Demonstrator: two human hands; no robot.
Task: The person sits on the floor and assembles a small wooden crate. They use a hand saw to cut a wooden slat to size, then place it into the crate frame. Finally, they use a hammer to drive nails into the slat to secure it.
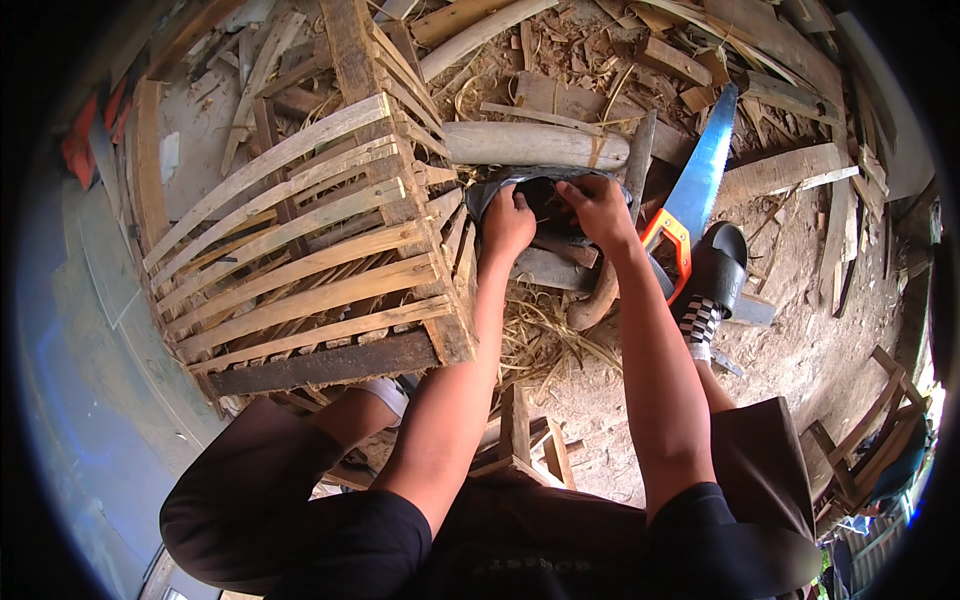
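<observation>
Curled left fingers (519, 201) and right fingers (570, 191) grip a dark bag (483, 191)

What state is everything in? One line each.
Grey bag: mouth open
Left hand: curled at bag's mouth, grip partly hidden
Right hand: curled there too, grip partly hidden
Handsaw: not held, blade bare
Slatted crate: not held
Black slipper: worn
Checkered sock: worn

Faint pale lettering (530, 565) is seen on the dark shirt (455, 555), lower centre of the frame; too dim to be read. No legible text was found.
</observation>
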